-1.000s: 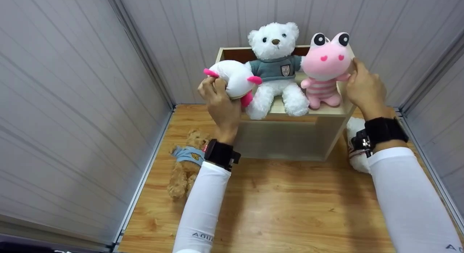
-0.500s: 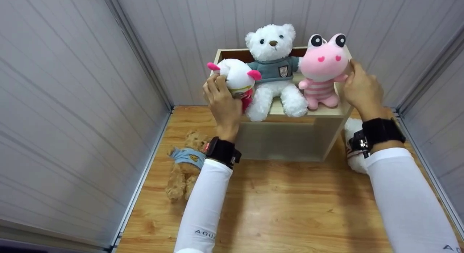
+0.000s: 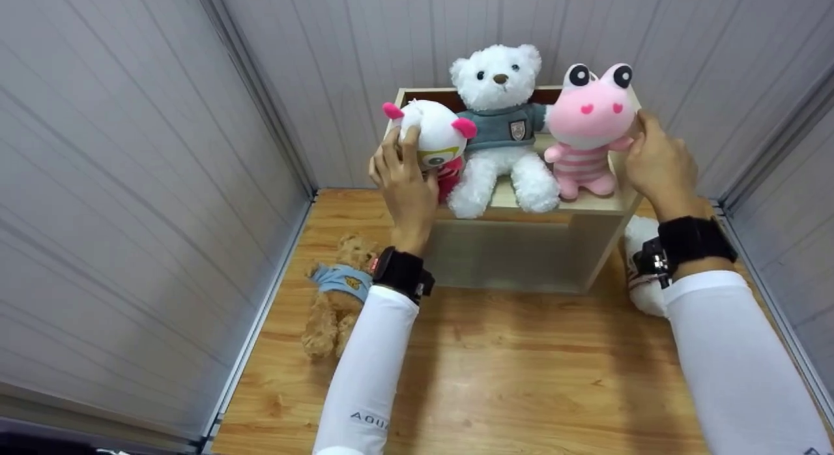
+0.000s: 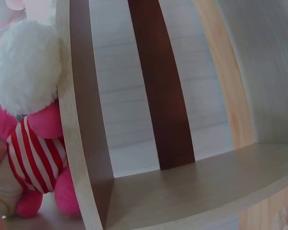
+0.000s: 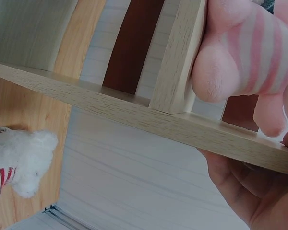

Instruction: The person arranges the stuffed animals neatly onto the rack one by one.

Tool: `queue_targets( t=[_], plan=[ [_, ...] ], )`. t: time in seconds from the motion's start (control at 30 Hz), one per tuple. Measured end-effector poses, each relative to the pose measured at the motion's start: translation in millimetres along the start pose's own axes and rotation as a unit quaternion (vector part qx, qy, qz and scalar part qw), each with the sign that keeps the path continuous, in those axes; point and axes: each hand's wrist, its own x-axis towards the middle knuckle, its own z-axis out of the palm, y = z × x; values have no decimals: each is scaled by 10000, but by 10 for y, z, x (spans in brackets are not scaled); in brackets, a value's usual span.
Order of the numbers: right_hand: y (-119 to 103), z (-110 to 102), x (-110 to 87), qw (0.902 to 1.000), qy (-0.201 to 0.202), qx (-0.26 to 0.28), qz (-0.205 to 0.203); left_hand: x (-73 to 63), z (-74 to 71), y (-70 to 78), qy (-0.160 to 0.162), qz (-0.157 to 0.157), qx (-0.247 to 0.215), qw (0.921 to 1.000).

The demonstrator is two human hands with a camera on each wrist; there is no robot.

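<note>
Atop shelving (image 3: 589,246), left hand (image 3: 406,186) seemingly grips plush toy (image 3: 438,130).

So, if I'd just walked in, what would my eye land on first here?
Probably the fluffy white bear in a teal sweater, seated centrally on the wooden shelf. Right of it in the head view sits a pink toy with bulging eyes; on its other side, the left hand's fingers hold a white-headed toy with bright pink ears.
</note>
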Motion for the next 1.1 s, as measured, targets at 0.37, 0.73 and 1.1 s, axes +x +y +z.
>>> queue_targets(
  t=[0.37, 0.73, 1.1],
  plan=[
    [46, 34, -4, 10000, 14, 38, -44, -81, 3, -86, -387, 63, 131, 9991],
    [44, 29, 1, 10000, -82, 47, -16, -118, 28, -103, -60, 341, 100, 9994],
    [-4, 13, 24, 10000, -42, -14, -33, -97, -13, -140, -301, 378, 131, 9987]
  ],
)
